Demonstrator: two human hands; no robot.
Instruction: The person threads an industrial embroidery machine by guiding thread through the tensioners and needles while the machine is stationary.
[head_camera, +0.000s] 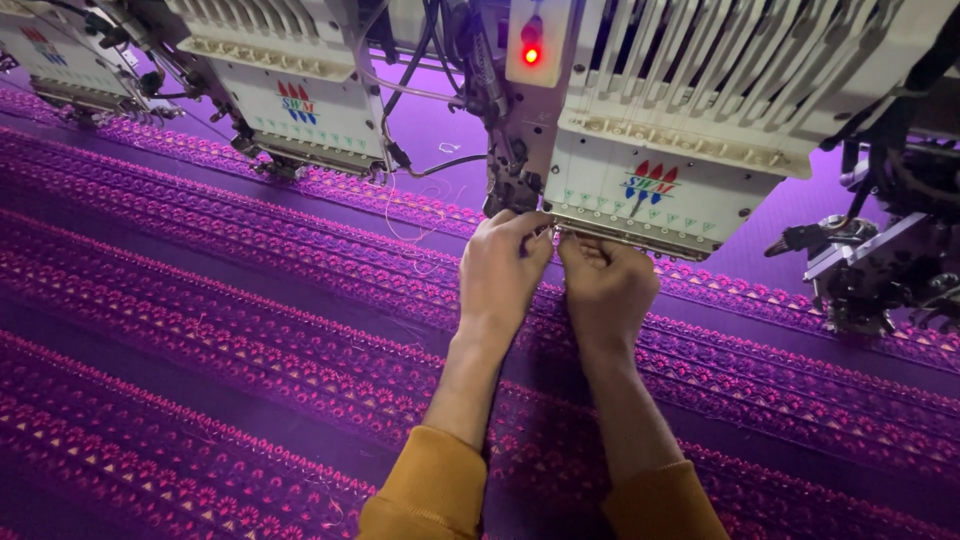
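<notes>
Both my hands reach up to the lower edge of a white embroidery machine head. My left hand has its fingers curled, fingertips pinched at the needle area under the left corner of the head. Beside it and touching it, my right hand pinches at the same spot. What the fingertips hold is too small to see; a thin thread is likely but hidden. A red light glows on the head's panel. Purple fabric with embroidered bands lies stretched beneath both hands. Mustard sleeves cover my forearms.
A second white embroidery head stands to the left, and a third sits at the far left. Black metal machine parts jut out at the right. Cables hang between the heads. A loose thread lies on the fabric.
</notes>
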